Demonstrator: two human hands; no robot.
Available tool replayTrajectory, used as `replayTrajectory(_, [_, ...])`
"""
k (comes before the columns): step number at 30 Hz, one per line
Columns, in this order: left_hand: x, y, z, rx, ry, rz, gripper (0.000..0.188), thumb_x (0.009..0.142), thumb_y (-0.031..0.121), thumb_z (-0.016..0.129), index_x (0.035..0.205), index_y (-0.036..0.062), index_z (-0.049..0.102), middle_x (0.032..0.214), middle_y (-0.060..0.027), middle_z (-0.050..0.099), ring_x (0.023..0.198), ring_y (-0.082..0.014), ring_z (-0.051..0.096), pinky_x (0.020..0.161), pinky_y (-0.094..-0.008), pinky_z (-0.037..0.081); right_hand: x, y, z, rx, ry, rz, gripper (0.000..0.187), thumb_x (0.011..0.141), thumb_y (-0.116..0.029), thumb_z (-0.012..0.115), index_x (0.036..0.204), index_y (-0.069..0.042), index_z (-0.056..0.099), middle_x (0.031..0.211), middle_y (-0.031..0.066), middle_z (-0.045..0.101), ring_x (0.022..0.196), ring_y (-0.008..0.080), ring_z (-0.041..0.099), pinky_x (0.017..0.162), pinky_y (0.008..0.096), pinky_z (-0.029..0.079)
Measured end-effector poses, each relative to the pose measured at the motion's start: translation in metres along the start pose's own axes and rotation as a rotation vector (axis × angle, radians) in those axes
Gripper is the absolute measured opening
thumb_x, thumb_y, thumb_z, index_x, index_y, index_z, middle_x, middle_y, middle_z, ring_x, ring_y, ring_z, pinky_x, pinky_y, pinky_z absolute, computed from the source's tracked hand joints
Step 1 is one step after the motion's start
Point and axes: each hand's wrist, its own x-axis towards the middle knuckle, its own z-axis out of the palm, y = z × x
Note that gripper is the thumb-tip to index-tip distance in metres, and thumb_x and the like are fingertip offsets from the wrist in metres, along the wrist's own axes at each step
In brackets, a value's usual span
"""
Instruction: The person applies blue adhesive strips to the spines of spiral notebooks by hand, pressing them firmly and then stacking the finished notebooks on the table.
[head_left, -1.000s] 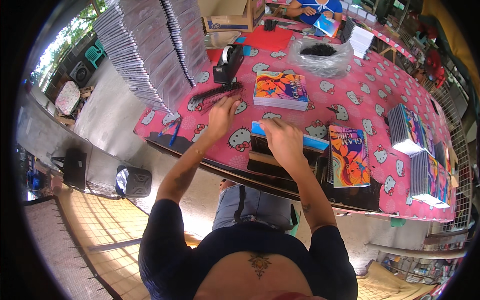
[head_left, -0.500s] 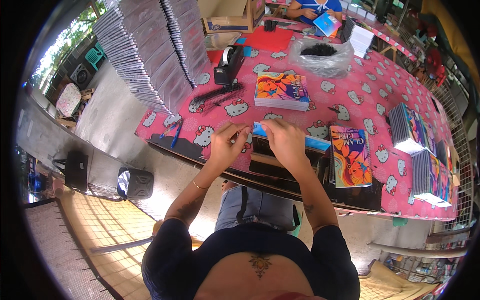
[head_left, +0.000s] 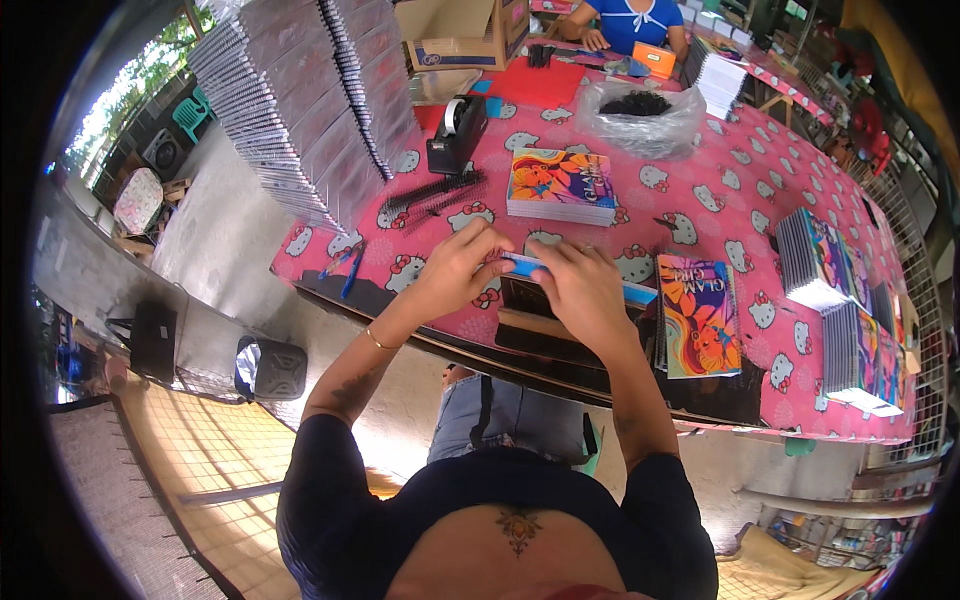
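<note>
My left hand (head_left: 462, 267) and my right hand (head_left: 582, 285) both pinch a thin blue and white booklet (head_left: 640, 294) that stands on its edge over a dark block (head_left: 530, 318) at the table's near edge. The left fingers grip its left end, and the right hand covers its middle. A colourful spiral notebook (head_left: 699, 314) lies flat just right of my right hand. A short stack of similar colourful books (head_left: 562, 184) sits farther back on the pink patterned tablecloth (head_left: 720, 190).
Tall leaning stacks of grey wrapped books (head_left: 310, 100) fill the back left. A black tape dispenser (head_left: 456, 132), black binding combs (head_left: 430, 192) and a blue pen (head_left: 352, 270) lie to the left. A clear bag (head_left: 640, 118) sits behind. More notebook stacks (head_left: 840, 290) stand right. Another person (head_left: 630, 20) sits at the far side.
My left hand came back from the tablecloth beside the book stack and joined my right hand on the blue booklet. The right hand stayed on it.
</note>
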Motion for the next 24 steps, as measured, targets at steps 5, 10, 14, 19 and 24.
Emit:
replayTrajectory(5, [-0.007,0.034,0.044,0.543,0.152,-0.03,0.081,0.092,0.054,0.056,0.147,-0.004,0.041,0.149,-0.025,0.043,0.134,-0.0426,0.043,0.108,-0.0631,0.028,-0.003,0.005,0.002,0.016,-0.054,0.115,0.014,0.089,-0.015,0.065,0.101,-0.011,0.071,0.085,0.0093,0.07,0.075,0.0353,0.068,0.064,0.0459,0.053])
replayTrajectory(10, [-0.048,0.027,0.093,0.519,0.126,-0.125,0.094,0.085,0.058,0.061,0.15,-0.0059,0.035,0.159,-0.0248,0.031,0.15,-0.0422,0.024,0.115,-0.07,0.011,-0.001,0.01,-0.001,0.023,-0.045,0.075,0.015,0.089,-0.015,0.065,0.102,-0.011,0.071,0.085,0.0088,0.07,0.074,0.0345,0.068,0.066,0.0443,0.054])
replayTrajectory(14, [-0.026,0.026,0.07,0.64,0.055,-0.061,0.092,0.085,0.06,0.062,0.149,-0.0024,0.039,0.156,-0.0246,0.036,0.148,-0.0401,0.029,0.114,-0.0712,0.013,-0.012,0.004,-0.016,-0.03,0.015,0.009,0.023,0.088,-0.014,0.065,0.111,-0.013,0.07,0.089,0.0077,0.072,0.075,0.0324,0.068,0.072,0.0432,0.052])
replayTrajectory(19, [0.001,0.034,0.049,0.692,0.162,-0.072,0.092,0.084,0.061,0.062,0.149,0.0001,0.04,0.157,-0.0214,0.036,0.15,-0.0345,0.028,0.115,-0.0671,0.017,-0.025,0.018,-0.028,-0.124,-0.095,0.073,0.027,0.086,-0.013,0.065,0.112,-0.012,0.07,0.093,0.0073,0.073,0.078,0.0304,0.069,0.075,0.0435,0.05])
replayTrajectory(24, [-0.023,0.051,0.066,0.541,-0.19,-0.056,0.091,0.084,0.057,0.064,0.15,-0.0015,0.037,0.159,-0.0229,0.033,0.15,-0.0367,0.027,0.117,-0.0637,0.017,-0.029,0.025,-0.026,-0.104,-0.075,0.084,0.032,0.086,-0.011,0.066,0.117,-0.015,0.07,0.094,0.0095,0.073,0.076,0.0314,0.068,0.075,0.0437,0.05])
